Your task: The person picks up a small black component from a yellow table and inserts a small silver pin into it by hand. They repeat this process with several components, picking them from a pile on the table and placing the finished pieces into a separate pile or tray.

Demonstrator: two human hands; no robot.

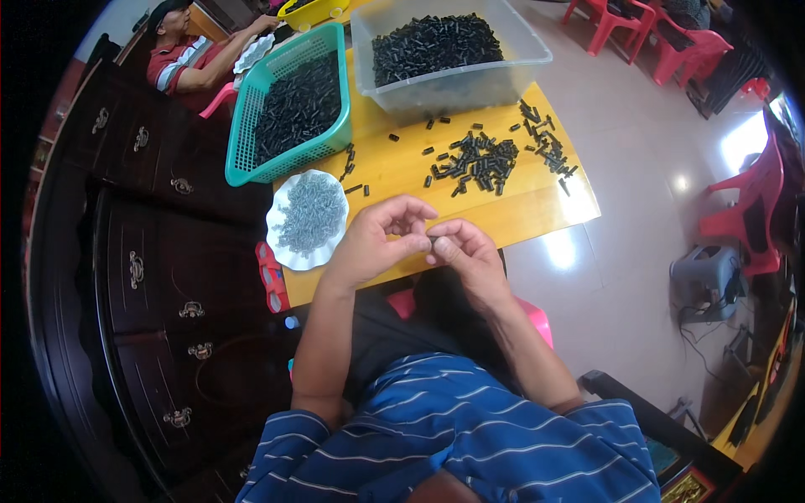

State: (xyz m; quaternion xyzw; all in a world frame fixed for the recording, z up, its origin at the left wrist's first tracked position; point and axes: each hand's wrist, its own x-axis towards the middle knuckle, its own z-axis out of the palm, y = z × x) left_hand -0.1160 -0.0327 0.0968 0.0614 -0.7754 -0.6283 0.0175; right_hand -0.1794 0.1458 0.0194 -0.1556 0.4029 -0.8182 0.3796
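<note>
My left hand (pixel 377 243) and my right hand (pixel 474 260) meet over the near edge of the yellow table. Between their thumbs and fingertips is a small black tube-like piece (pixel 433 240), mostly covered by the fingers. Both hands are closed in a pinch. Beside my left hand, a white scalloped plate (pixel 273 222) holds a heap of tiny shiny, clear or silvery pieces (pixel 310 214). Ahead of my hands lies a loose pile of short black cylinders (pixel 482 161), with a few scattered around it.
A green basket (pixel 239 151) and a translucent bin (pixel 453 94), both full of black pieces, stand at the back. More black parts (pixel 549 142) lie along the table's (pixel 386 180) right edge. A co-worker (pixel 189 63) sits far left. Dark drawers (pixel 159 251) flank my left; red chairs (pixel 750 205) stand right.
</note>
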